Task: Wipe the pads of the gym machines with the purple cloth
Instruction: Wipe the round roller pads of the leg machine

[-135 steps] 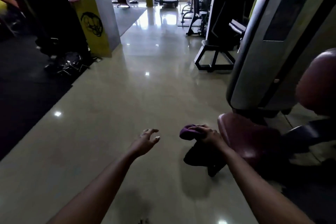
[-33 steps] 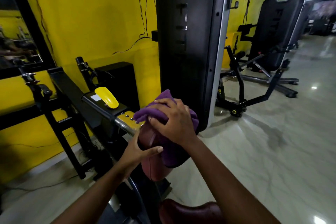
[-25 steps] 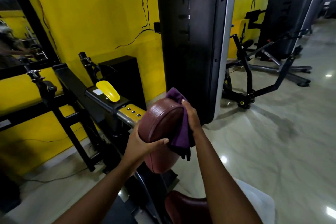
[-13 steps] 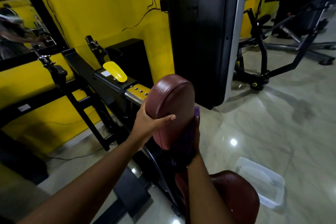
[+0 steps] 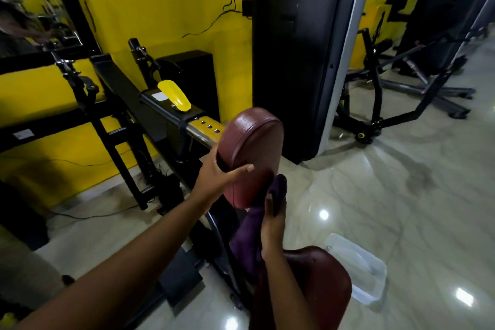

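Gripping the left edge of the maroon back pad (image 5: 250, 147), the left hand (image 5: 214, 177) has its thumb laid across the front face and its fingers wrapped behind, out of sight.

Item 1, hidden or unclear: the right hand (image 5: 272, 225) shows only its back and thumb edge; its fingers are buried in the purple cloth (image 5: 251, 238), so the exact hold cannot be read beyond the cloth being bunched in it. The lower right rim of the back pad is covered by the cloth's top fold. The pad's mount is dark and hard to make out. Both forearms run off the bottom edge of the frame. The mirror (image 5: 29, 5) far left of the left-hand grip is blurred.

Item 2, pose: left arm extended, wrist level, hand clamped on the pad's side. Right arm extended more steeply, hand upright just below and right of that grip, pressing the cloth against the pad's lower right edge; the rest of the cloth hangs below the hand.

Item 3, surroundings: maroon seat pad (image 5: 321, 281) directly under the right forearm; clear plastic tub (image 5: 359, 268) on the floor right of it; yellow lever (image 5: 175, 95) up and left of the left-hand grip; black weight-stack shroud (image 5: 294, 48) behind the pad.
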